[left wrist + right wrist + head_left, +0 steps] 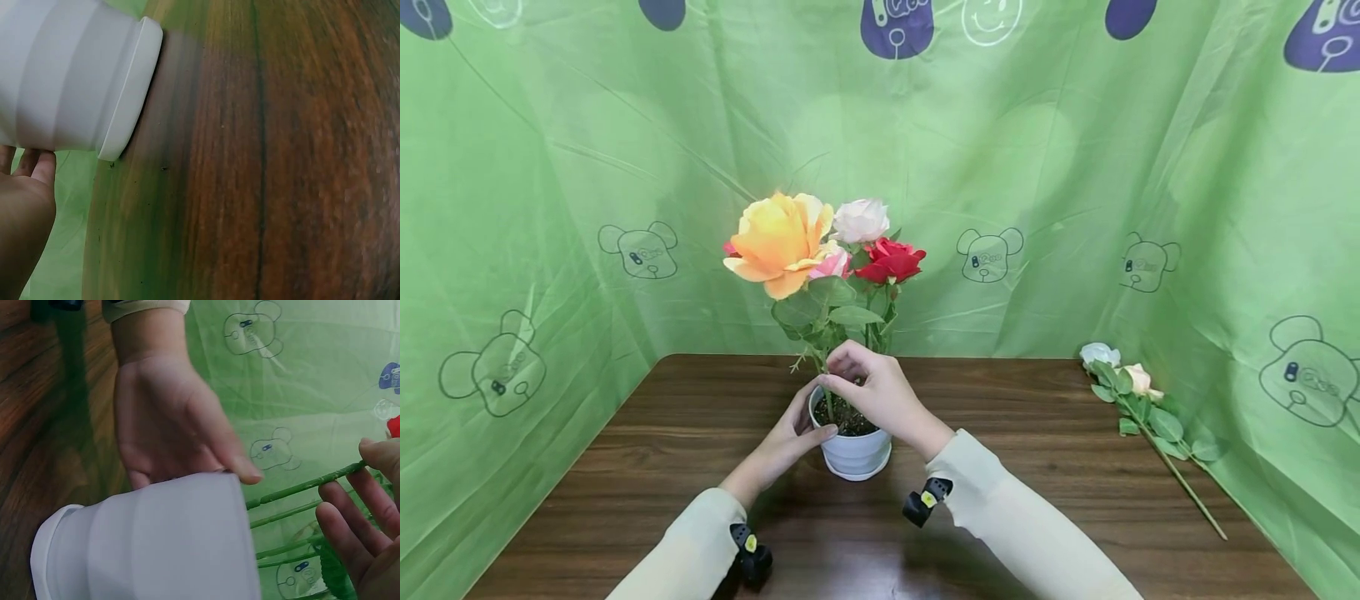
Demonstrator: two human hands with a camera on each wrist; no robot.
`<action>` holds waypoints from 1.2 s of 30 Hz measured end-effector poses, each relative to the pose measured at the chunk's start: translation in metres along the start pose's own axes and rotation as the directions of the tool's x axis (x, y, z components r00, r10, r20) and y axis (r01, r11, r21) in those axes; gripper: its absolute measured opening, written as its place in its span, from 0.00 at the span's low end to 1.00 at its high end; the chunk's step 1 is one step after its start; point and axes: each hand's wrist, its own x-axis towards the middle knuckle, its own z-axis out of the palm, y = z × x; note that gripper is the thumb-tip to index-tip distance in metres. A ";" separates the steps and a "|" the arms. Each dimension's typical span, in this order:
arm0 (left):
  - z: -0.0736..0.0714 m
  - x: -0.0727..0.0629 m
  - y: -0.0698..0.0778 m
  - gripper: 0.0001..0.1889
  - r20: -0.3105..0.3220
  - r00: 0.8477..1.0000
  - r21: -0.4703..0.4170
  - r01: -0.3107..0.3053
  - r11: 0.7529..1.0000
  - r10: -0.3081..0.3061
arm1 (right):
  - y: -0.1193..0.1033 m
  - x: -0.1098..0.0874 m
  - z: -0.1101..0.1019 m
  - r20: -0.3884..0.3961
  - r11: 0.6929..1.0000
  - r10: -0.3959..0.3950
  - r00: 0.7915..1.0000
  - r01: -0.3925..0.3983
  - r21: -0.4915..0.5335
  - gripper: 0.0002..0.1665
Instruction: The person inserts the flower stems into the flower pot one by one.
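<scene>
A white ribbed flowerpot (pixel 856 457) with dark soil (pixel 854 422) stands upright on its saucer (pixel 132 94). My left hand (pixel 784 443) grips the pot's left side, thumb at the rim and fingers around the wall. Above the soil, my right hand (pixel 886 395) pinches a green rose stem (pixel 300 486) between thumb and fingers, as the right wrist view shows. Over the pot rise a large orange rose (pixel 780 242), a white rose (pixel 861 221), a red rose (pixel 891 261) and a pink rose (pixel 832 263). Leaves hide part of the stems.
Two loose roses, one white (pixel 1101 355) and one pale peach (pixel 1138 380), lie with their leafy stems at the right of the brown wooden table (pixel 1030 450). Green printed cloth (pixel 1045 167) hangs behind and on both sides.
</scene>
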 end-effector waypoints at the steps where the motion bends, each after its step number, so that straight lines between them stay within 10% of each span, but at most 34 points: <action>1: 0.000 0.000 0.000 0.43 0.003 1.000 -0.007 0.002 1.000 -0.002 | 0.001 0.000 0.001 0.002 1.000 0.009 1.000 -0.009 -0.007 0.07; 36: -0.001 0.000 -0.001 0.43 0.006 1.000 0.015 -0.019 1.000 0.018 | 0.037 0.002 0.028 -0.155 0.963 -0.114 0.981 0.071 -0.260 0.05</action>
